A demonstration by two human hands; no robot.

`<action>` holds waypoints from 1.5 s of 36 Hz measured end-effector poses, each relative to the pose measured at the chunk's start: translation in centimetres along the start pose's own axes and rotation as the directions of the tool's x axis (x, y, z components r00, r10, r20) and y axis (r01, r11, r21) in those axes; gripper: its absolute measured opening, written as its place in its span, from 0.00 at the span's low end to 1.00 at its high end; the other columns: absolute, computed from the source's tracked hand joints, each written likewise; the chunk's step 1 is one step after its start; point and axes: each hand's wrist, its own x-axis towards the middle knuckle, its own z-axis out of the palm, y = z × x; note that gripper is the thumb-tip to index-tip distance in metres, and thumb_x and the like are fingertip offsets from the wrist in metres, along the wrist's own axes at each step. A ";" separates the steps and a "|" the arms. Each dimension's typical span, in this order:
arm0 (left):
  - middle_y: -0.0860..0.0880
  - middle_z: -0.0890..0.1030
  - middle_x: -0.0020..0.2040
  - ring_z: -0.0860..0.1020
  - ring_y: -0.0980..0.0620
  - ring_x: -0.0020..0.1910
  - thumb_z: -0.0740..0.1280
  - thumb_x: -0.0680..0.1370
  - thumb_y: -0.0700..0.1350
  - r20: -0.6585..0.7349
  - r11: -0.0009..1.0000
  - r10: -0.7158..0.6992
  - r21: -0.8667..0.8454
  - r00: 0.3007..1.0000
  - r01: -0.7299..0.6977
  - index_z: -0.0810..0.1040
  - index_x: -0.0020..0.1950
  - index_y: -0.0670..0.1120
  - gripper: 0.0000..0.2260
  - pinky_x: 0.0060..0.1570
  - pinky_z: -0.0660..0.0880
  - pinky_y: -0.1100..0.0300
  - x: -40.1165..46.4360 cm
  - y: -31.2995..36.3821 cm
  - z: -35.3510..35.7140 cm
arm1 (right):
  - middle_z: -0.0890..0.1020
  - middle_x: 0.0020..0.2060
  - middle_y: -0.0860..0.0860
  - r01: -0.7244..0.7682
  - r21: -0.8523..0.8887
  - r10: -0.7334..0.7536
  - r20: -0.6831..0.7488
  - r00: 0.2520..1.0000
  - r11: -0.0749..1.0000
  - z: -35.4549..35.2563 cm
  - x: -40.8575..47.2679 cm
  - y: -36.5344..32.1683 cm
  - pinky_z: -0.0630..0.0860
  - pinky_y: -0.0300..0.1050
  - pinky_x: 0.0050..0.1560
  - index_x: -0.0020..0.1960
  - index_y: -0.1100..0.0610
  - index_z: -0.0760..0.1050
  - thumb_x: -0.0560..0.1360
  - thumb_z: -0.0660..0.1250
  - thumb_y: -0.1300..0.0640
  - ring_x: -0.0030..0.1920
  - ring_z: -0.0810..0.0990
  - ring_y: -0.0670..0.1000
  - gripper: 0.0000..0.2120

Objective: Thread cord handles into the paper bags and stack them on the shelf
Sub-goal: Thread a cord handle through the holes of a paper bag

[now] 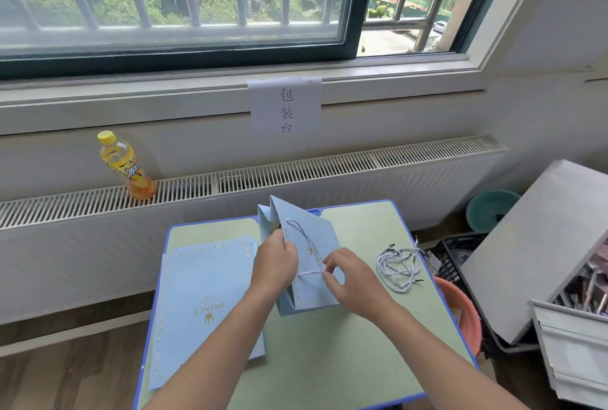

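A light blue paper bag (312,291) stands partly opened in the middle of the small green table (345,353). My left hand (274,266) grips the bag's near edge. A white-and-blue twisted cord (307,242) loops across the bag's face. My right hand (348,273) pinches the lower end of that cord against the bag. A stack of flat blue bags (204,304) printed "PRINCE" lies at the table's left. A loose bundle of spare cords (399,266) lies at the right.
A yellow drink bottle (126,166) stands on the radiator cover (263,176) under the window. A paper sign (285,108) hangs from the sill. Right of the table are an orange basin (462,311), a black crate (460,251), a teal bucket (490,210) and a grey shelf unit (543,245).
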 end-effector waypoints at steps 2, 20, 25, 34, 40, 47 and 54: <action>0.50 0.72 0.35 0.69 0.53 0.33 0.54 0.80 0.39 -0.001 1.000 0.004 -0.007 1.000 -0.004 0.66 0.37 0.47 0.12 0.31 0.62 0.58 -0.1 0.1 0.0 | 0.78 0.49 0.46 -0.013 0.017 0.013 0.008 1.000 1.000 0.1 0.3 -0.4 0.67 0.32 0.54 0.46 0.53 0.74 0.76 0.66 0.60 0.53 0.73 0.39 0.03; 0.54 0.79 0.49 0.76 0.56 0.50 0.59 0.81 0.40 -0.014 0.965 0.210 -0.155 0.978 -0.210 0.78 0.55 0.49 0.10 0.49 0.71 0.65 -0.3 1.9 -0.5 | 0.84 0.42 0.46 -0.278 0.203 0.288 -0.021 0.957 0.939 -2.8 1.9 -5.0 0.75 0.39 0.43 0.55 0.52 0.77 0.77 0.63 0.56 0.41 0.82 0.47 0.08; 0.52 0.74 0.59 0.73 0.55 0.55 0.61 0.81 0.40 -0.151 0.980 0.128 -0.133 0.980 -0.149 0.71 0.68 0.45 0.15 0.54 0.67 0.62 1.3 -0.4 -0.4 | 0.84 0.39 0.47 -0.226 0.172 0.246 -0.106 0.963 0.959 -3.5 1.4 -4.6 0.76 0.45 0.46 0.52 0.53 0.78 0.77 0.62 0.59 0.43 0.81 0.49 0.07; 0.52 0.84 0.46 0.81 0.54 0.49 0.66 0.80 0.44 0.029 0.959 0.107 -0.268 0.994 -0.095 0.80 0.50 0.47 0.04 0.50 0.77 0.58 2.5 -0.1 1.4 | 0.83 0.36 0.47 -0.189 0.186 0.220 -0.166 0.961 0.964 -4.4 0.8 -4.2 0.76 0.44 0.46 0.50 0.52 0.80 0.78 0.61 0.60 0.40 0.81 0.47 0.10; 0.52 0.82 0.39 0.81 0.51 0.44 0.64 0.80 0.42 0.003 0.987 0.068 -0.143 0.998 -0.067 0.78 0.44 0.48 0.07 0.40 0.74 0.61 3.1 -0.4 1.9 | 0.77 0.32 0.56 -0.203 0.196 0.245 -0.219 0.945 0.959 -5.4 0.7 -3.9 0.68 0.46 0.36 0.42 0.58 0.78 0.77 0.60 0.61 0.33 0.70 0.53 0.09; 0.53 0.82 0.45 0.79 0.50 0.45 0.61 0.79 0.44 0.108 0.949 0.039 0.308 0.993 -0.071 0.79 0.48 0.50 0.08 0.41 0.72 0.60 3.2 -1.9 2.3 | 0.63 0.27 0.51 -0.199 0.208 0.252 -0.266 0.930 0.958 -6.3 0.7 -3.6 0.57 0.42 0.32 0.34 0.61 0.65 0.75 0.59 0.64 0.31 0.58 0.47 0.11; 0.49 0.79 0.57 0.75 0.45 0.56 0.59 0.81 0.43 0.048 0.808 0.218 0.551 0.975 -0.208 0.78 0.59 0.46 0.11 0.51 0.73 0.53 3.1 -2.4 2.1 | 0.65 0.27 0.52 -0.188 0.213 0.241 -0.257 0.936 0.959 -6.3 0.7 -3.5 0.58 0.42 0.32 0.34 0.60 0.68 0.76 0.59 0.63 0.30 0.60 0.47 0.11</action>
